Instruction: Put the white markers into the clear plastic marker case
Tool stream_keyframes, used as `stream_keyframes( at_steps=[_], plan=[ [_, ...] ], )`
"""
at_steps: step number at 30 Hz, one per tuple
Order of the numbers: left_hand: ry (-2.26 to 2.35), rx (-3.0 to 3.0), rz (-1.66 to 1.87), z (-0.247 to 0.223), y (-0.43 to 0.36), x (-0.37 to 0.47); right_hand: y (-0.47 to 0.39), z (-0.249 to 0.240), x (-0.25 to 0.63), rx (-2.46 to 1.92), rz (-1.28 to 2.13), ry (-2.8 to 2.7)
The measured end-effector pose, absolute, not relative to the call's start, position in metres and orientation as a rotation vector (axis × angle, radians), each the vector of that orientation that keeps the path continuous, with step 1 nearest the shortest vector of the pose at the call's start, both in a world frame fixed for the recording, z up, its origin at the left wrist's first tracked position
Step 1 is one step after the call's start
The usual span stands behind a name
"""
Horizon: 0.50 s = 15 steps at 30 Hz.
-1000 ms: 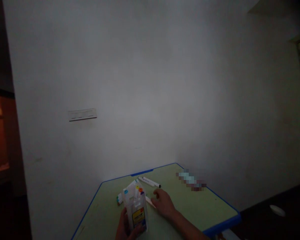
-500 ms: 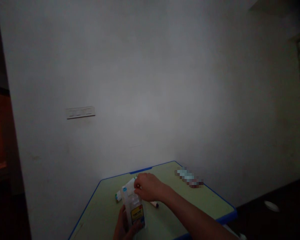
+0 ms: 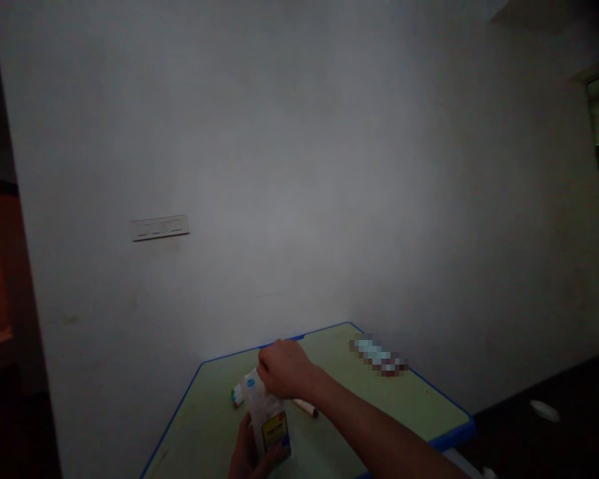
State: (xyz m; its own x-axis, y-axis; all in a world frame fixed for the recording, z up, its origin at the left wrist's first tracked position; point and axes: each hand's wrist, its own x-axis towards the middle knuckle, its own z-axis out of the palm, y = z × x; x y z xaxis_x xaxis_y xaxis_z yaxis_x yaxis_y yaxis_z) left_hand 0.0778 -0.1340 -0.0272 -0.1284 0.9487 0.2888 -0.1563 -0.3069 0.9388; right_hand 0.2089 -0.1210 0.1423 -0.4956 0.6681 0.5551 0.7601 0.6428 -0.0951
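Observation:
My left hand (image 3: 254, 452) is wrapped round the lower part of a clear plastic case (image 3: 265, 406) with a yellow and dark label, held upright over the table. A blue-tipped white marker (image 3: 251, 384) shows at the top left of the case. My right hand (image 3: 285, 369) is closed at the case's upper right corner, its fingertips turned away, and what they pinch is hidden. Behind the case, a few white markers (image 3: 237, 395) with green and blue ends lie on the table. Another pale marker with a dark end (image 3: 307, 408) lies under my right wrist.
The light green table (image 3: 190, 412) has a blue edge and stands against a grey wall (image 3: 299, 166). A blurred-out pale item (image 3: 378, 354) lies near its right edge. A switch plate (image 3: 160, 228) is on the wall. A white object (image 3: 545, 410) is on the dark floor at right.
My right hand has moved slightly left and up over the top of the case, and turned so its fingertips are hidden. My left hand keeps its hold on the case.

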Motion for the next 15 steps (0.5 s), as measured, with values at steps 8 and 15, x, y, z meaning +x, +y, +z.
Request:
stream_keyframes(
  at_steps=[8,15],
  plan=[
    [1.013,1.168,1.626,-0.038,-0.130,0.077,-0.085,0.146,0.278,-0.958,-0.007,-1.408],
    [1.040,1.150,1.677,-0.042,-0.127,0.077,-0.025,0.026,0.293,-1.339,0.264,-1.405]
  ],
)
